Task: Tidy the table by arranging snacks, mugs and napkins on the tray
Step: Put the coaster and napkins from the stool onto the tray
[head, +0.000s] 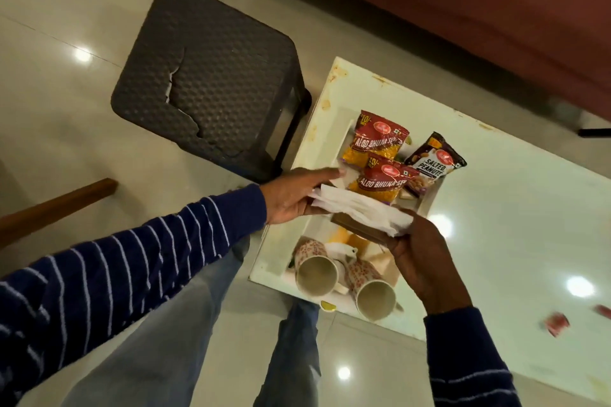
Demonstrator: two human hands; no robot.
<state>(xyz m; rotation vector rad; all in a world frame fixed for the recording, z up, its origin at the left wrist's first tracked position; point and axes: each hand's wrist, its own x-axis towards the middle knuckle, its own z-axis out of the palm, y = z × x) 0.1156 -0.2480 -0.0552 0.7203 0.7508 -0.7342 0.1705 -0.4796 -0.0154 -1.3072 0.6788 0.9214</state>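
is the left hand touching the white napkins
Touching. The head view shows the left hand gripping one end of the white napkins, fingers closed over the edge.

tray (317, 228) on table (496, 208); snacks (377, 142) behind | mugs (317, 271) in front

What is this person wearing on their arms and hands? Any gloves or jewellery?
Both arms are in long dark navy sleeves with thin white horizontal stripes, ending at the wrists. The left hand and right hand are bare: no gloves show, and no ring, watch or bracelet is visible from this angle. Below them the person wears light blue-grey jeans.
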